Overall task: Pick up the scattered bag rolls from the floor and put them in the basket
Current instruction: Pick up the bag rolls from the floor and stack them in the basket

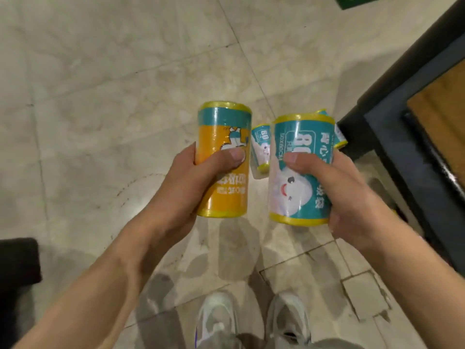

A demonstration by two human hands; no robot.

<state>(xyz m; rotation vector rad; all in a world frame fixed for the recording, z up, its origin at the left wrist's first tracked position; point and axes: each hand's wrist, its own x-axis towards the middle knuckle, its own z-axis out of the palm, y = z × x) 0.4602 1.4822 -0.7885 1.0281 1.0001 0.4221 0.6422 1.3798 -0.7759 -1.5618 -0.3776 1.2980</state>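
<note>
Above the tiled floor (100, 96), beside a dark shelf (402, 102), left hand (191, 177) fingers clamp an orange roll (224, 197); right hand (344, 197) fingers clamp a teal roll (302, 197).

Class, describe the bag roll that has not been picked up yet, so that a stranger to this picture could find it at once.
Start from the pale marble-tiled floor and find the two hands held over it. In the gap between the orange bag roll in the left hand and the large teal bag roll in the right hand, a teal bag roll with yellow ends lies on the tiles. Alone among these, no hand holds it.
</note>
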